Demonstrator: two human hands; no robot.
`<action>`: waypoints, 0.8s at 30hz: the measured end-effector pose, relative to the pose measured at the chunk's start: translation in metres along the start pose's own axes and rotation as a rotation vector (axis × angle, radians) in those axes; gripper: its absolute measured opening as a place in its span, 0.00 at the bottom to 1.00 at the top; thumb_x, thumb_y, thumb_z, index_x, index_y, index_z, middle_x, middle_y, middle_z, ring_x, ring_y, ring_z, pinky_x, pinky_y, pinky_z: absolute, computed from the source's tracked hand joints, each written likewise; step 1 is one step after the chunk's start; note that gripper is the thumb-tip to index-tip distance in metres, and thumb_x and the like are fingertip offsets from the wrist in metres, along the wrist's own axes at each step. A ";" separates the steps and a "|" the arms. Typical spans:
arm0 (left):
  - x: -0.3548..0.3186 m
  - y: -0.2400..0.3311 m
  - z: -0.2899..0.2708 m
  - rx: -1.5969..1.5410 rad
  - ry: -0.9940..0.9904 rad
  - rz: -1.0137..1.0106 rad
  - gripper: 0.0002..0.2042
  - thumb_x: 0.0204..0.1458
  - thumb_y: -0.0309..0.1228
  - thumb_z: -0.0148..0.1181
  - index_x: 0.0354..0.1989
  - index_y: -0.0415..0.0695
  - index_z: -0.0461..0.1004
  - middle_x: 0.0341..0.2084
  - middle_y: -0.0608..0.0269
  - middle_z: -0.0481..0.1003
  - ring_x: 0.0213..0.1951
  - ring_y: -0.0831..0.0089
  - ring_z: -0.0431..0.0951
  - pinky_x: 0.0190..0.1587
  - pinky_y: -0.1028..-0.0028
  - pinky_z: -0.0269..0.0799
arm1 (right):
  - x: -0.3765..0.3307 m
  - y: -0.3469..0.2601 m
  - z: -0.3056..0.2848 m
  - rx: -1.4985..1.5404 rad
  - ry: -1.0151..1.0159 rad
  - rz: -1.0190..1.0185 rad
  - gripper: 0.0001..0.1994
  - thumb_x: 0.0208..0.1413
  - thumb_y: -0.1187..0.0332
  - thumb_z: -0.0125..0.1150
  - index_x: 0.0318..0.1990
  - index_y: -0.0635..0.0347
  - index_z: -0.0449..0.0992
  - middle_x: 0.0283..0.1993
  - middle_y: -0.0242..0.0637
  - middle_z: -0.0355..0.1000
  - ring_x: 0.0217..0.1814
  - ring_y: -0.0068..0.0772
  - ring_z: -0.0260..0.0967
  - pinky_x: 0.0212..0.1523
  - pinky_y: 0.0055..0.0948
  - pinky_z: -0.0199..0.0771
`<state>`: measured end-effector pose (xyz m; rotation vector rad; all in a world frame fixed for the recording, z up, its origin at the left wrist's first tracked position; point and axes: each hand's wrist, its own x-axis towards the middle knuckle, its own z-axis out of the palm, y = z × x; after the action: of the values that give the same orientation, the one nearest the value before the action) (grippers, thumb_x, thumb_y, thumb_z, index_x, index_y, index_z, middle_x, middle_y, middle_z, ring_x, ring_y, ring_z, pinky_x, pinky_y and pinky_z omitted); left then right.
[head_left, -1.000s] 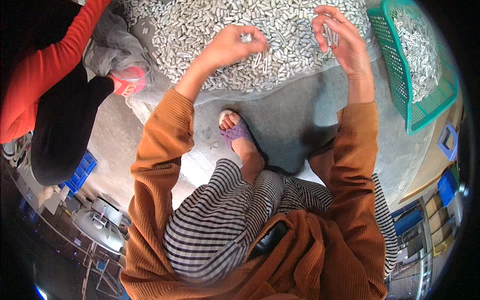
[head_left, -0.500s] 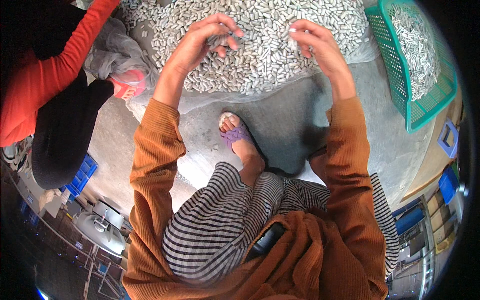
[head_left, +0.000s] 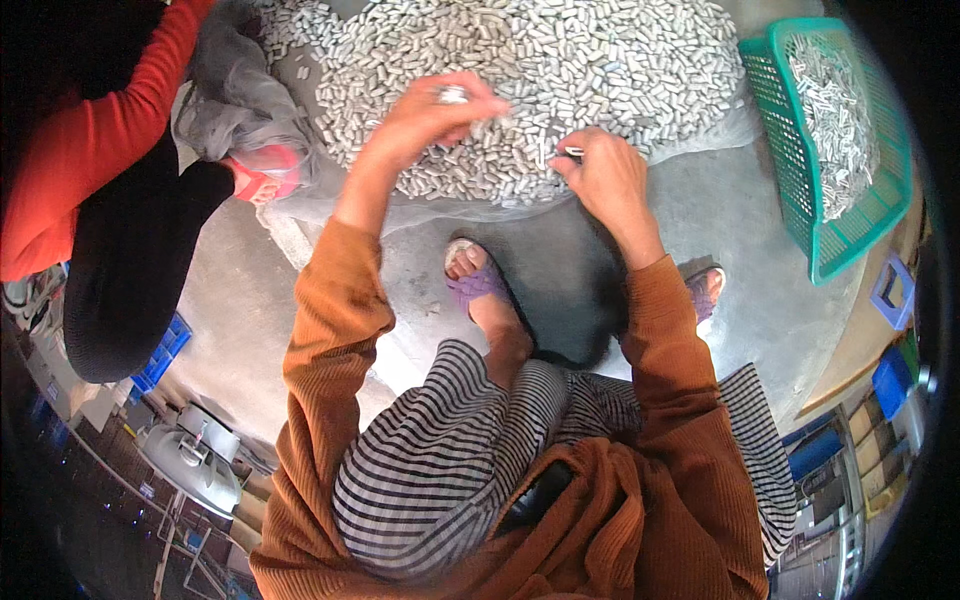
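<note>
Closest is the person's brown top [head_left: 580, 510], ribbed like corduroy and gathered in soft folds, over loose trousers [head_left: 430, 460] with thin dark and pale stripes. The ribbed sleeves are bunched along both forearms, leaving the wrists bare.

Beyond the knees, the left hand [head_left: 435, 118] is above the pile, its fingers curled around a few pale bits [head_left: 453, 95]; blur hides how many. The right hand [head_left: 600, 170], lower and nearer the pile's front edge, pinches a thin, whitish sliver [head_left: 573, 152] between thumb and forefinger, the other fingers folded in. The hands are apart.

Below them, the feet wear sandals [head_left: 475, 285] with purple straps, woven on the left foot, on smooth grey concrete [head_left: 760, 330] with a dark patch between the feet.

The pieces [head_left: 630, 75] lie in a broad, shallow heap ahead of the person, under and past the hands. They are small, short and rounded at the ends, like capsules, pale grey to off-white with a dull sheen, pointing every way. Sheer grey mesh [head_left: 430, 210] shows along the front edge and bunches in crumpled folds at the left.

On the right, a green plastic basket [head_left: 820, 262] with perforated sides and a smooth rim holds slim, silvery sticks [head_left: 835, 130], narrower than the heaped pieces. At far left, a co-worker's red sleeve [head_left: 110, 140] reaches toward the mesh, above a black trouser leg [head_left: 140, 270] and a pink sandal [head_left: 288, 170].
</note>
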<state>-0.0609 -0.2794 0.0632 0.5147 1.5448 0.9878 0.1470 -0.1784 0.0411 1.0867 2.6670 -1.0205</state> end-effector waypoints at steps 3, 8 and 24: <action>-0.032 -0.003 -0.066 -0.348 0.108 0.084 0.05 0.49 0.31 0.61 0.29 0.44 0.72 0.21 0.68 0.71 0.17 0.87 0.61 0.16 0.86 0.49 | 0.000 -0.011 0.016 -0.097 0.070 -0.063 0.10 0.43 0.64 0.66 0.30 0.59 0.77 0.30 0.46 0.73 0.33 0.49 0.72 0.34 0.42 0.71; -0.069 -0.011 -0.104 -0.164 0.405 0.048 0.06 0.47 0.30 0.61 0.33 0.45 0.73 0.25 0.68 0.73 0.22 0.85 0.67 0.19 0.85 0.56 | 0.007 -0.006 0.018 -0.093 -0.028 -0.072 0.09 0.45 0.66 0.63 0.31 0.61 0.75 0.34 0.42 0.72 0.34 0.47 0.72 0.33 0.42 0.70; -0.009 0.043 -0.049 1.055 0.203 0.049 0.08 0.45 0.31 0.62 0.30 0.40 0.75 0.24 0.58 0.77 0.29 0.65 0.78 0.35 0.73 0.70 | 0.009 0.007 -0.062 0.030 0.132 -0.047 0.07 0.45 0.68 0.64 0.34 0.55 0.78 0.34 0.40 0.74 0.31 0.41 0.73 0.34 0.34 0.71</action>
<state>-0.1141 -0.2772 0.1022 1.1997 2.1902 0.1724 0.1552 -0.1311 0.0826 1.1415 2.8017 -1.0346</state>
